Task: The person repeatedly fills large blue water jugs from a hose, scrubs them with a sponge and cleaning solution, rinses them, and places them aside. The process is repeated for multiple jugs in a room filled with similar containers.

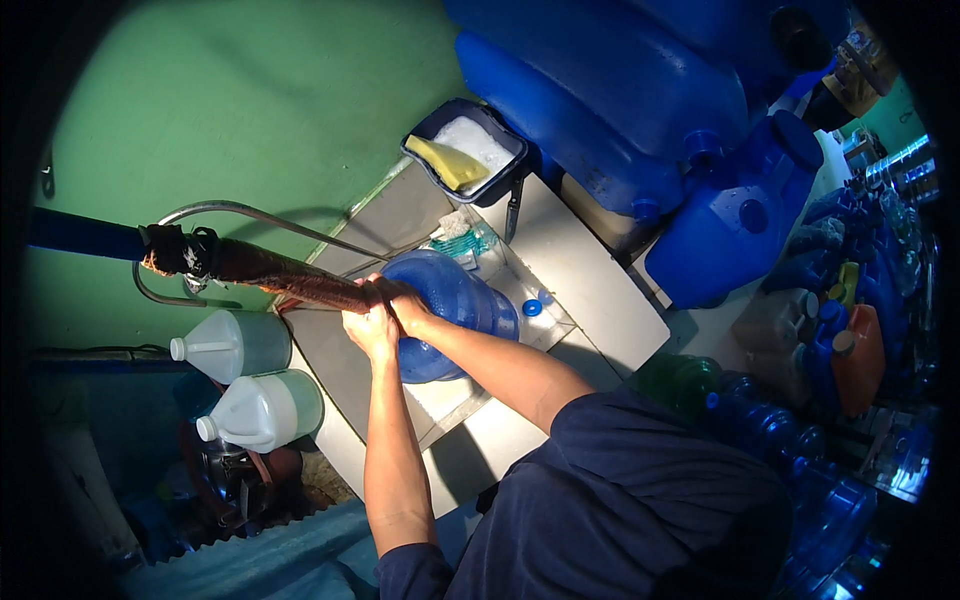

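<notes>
Both hands meet at the end of a brown-wrapped pipe [290, 280], which slants in from the left, with black wrapping where it joins a blue section. My left hand [371, 328] is closed around that end. Pressed close beside it, my right hand [402, 306] is closed there too, its fingertips partly hidden. Right behind my hands is a large clear blue water jug [435, 285]; my right forearm crosses in front of it. Whether my fingers also touch the jug's neck, I cannot tell.
Two white-capped jugs [235, 345] stand left of the white counter [590, 280]. A dark basin [468, 150] holds suds and a yellow cloth [447, 163]. Blue caps [532, 308] lie right of the water jug. Big blue containers [600, 110] fill the far right; a bent metal tube [250, 207] runs along the wall.
</notes>
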The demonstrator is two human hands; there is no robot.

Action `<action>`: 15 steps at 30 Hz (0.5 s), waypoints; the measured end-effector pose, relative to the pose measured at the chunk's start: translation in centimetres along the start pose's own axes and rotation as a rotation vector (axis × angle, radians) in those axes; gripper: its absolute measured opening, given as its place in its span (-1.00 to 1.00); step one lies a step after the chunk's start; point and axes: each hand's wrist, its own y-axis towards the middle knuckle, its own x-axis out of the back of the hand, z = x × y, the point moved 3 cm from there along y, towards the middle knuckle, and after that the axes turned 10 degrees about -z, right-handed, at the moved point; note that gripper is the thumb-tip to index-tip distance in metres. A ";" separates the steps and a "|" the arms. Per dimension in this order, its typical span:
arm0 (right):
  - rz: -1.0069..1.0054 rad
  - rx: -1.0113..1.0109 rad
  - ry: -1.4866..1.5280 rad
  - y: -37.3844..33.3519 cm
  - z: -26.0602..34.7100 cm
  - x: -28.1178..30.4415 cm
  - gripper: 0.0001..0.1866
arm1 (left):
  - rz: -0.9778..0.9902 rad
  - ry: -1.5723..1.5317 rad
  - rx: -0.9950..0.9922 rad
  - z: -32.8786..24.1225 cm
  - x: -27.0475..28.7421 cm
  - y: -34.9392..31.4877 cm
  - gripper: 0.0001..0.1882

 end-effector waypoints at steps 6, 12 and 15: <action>-0.025 0.096 -0.072 -0.4 0.7 0.6 -0.71 | -0.025 0.010 0.029 0.8 -0.2 0.3 -0.65; 0.068 -0.219 0.245 0.5 -1.9 -0.9 -0.70 | 0.055 0.193 -0.240 -2.9 0.2 -1.0 -0.66; 0.038 0.065 0.086 -0.2 -2.0 0.1 -0.71 | 0.247 0.327 -0.367 -5.0 1.2 -1.4 -0.63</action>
